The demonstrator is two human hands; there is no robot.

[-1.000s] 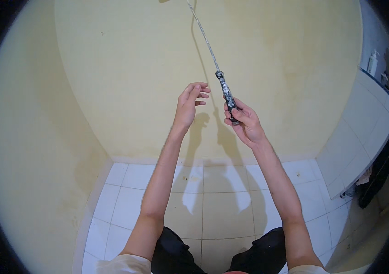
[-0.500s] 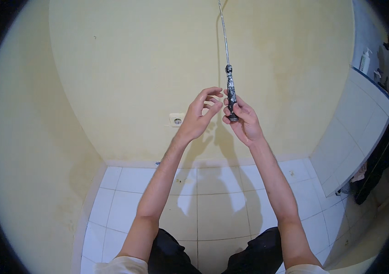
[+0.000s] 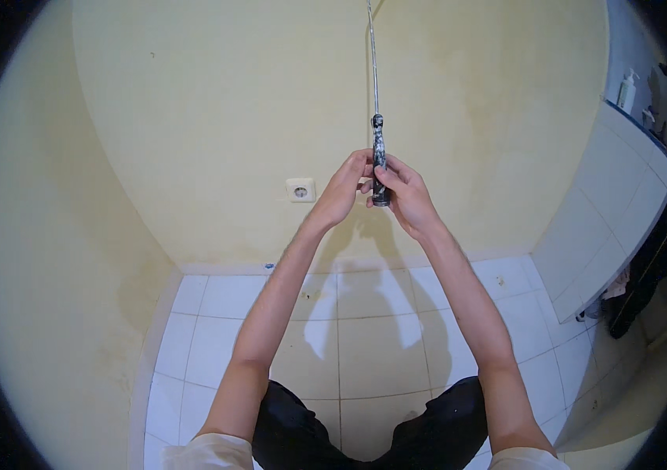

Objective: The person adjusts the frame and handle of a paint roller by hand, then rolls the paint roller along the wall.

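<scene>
gripping the speckled black-and-white handle [image 3: 379, 145], the right hand [image 3: 410, 197] is closed from the right side, its thumb laid across the front of the lower part and its fingers bent behind. the handle stands nearly upright, its butt end pointing down and poking out just below the thumb, its upper part rising clear of the fingers. from the top of the handle a thin metal rod [image 3: 375, 78] runs up to the upper edge of the view, leaning slightly to the left.

the left hand [image 3: 340, 192] is on the other side of the handle, its fingers curved in towards it and partly hidden from view; i cannot tell whether they touch it or only come close. so the handle lies between the 2 hands, to the right of the left hand and to the left of the right palm, at about the same height as both.

behind them is a pale yellow wall [image 3: 216, 117], with 1 white socket [image 3: 300, 190] to the left of the left hand. a shadow [image 3: 373, 294] falls across the wall's foot and the white floor tiles [image 3: 216, 337]. below, dark trousers [image 3: 290, 419] and 2 pale sleeves [image 3: 212, 453] show. at the right stands a tiled partition [image 3: 608, 204], with a pump bottle [image 3: 626, 92] near its top edge. beside it, a dark patch [image 3: 643, 274] is too dim to make out.
</scene>
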